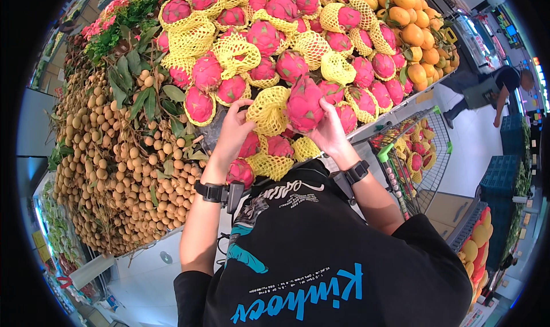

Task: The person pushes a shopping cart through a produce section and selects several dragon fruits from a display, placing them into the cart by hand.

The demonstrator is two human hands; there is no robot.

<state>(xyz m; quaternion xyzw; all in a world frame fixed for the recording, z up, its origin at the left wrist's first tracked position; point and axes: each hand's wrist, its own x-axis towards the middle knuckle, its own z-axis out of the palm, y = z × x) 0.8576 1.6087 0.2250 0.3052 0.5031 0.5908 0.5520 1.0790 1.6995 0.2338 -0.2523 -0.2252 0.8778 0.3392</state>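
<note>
Dragonfruit (305, 105) in loosely cupped right hand (332, 130)

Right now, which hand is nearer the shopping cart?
Right: the right hand, holding a dragon fruit, is left of the cart; the left hand, at a yellow net sleeve, is farther left.

The view comes from the person's head, from the left of two fisheye cameras; it looks steeply down and forward, over the front of the shirt (338, 241) in the lower half; the left hand (231, 129) and right hand (330, 130) lie close below, near the middle; the dragon fruit (291, 65) stretch beyond them to the top edge; the floor (471, 137) at right lies farther off; straight lines bend toward the rim.
</note>
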